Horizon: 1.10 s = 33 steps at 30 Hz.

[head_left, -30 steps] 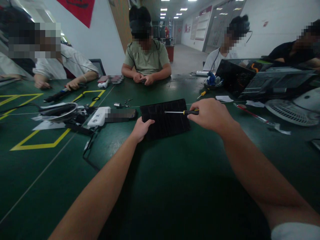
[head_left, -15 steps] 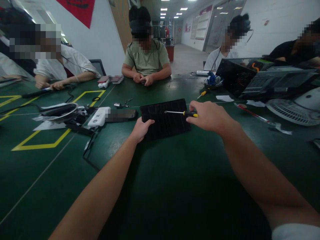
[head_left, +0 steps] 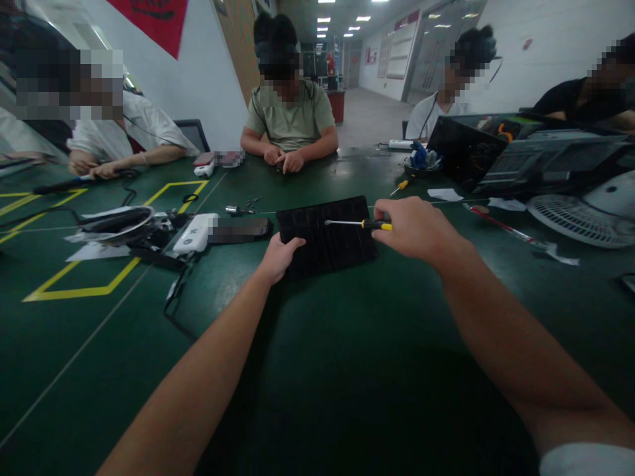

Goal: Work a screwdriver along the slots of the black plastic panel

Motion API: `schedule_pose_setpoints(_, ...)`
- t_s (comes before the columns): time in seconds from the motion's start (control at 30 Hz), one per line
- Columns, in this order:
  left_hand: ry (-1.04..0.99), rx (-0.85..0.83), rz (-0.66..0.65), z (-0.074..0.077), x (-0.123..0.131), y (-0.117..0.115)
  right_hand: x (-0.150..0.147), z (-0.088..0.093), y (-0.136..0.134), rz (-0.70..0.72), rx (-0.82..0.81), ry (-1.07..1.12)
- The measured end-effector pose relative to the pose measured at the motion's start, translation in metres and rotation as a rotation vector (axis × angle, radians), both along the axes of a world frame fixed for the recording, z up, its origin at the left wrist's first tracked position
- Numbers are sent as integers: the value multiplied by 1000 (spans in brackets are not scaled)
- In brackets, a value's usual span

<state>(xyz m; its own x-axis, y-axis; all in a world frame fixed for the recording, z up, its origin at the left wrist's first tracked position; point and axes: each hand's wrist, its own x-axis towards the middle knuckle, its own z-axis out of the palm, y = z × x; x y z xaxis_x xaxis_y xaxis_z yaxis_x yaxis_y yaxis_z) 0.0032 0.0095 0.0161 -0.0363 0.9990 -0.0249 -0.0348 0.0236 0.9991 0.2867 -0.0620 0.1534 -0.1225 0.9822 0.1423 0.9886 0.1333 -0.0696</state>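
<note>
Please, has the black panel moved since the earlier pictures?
No, not visibly: the black panel keeps the same place and tilt beside the phone on the table.

A screwdriver over a cluttered table says workshop. Wall boards and ceiling lights suggest an office.

From the black panel, bare green desk offers passage at six o'clock, while the left grip and smartphone block nine o'clock, and the right grip with its screwdriver bars three.
</note>
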Motion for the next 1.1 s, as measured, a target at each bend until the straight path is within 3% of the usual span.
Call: schedule_pose_setpoints(1.1, 3, -15, 12, 2, 2, -1, 2, 0, 0, 11, 62, 36)
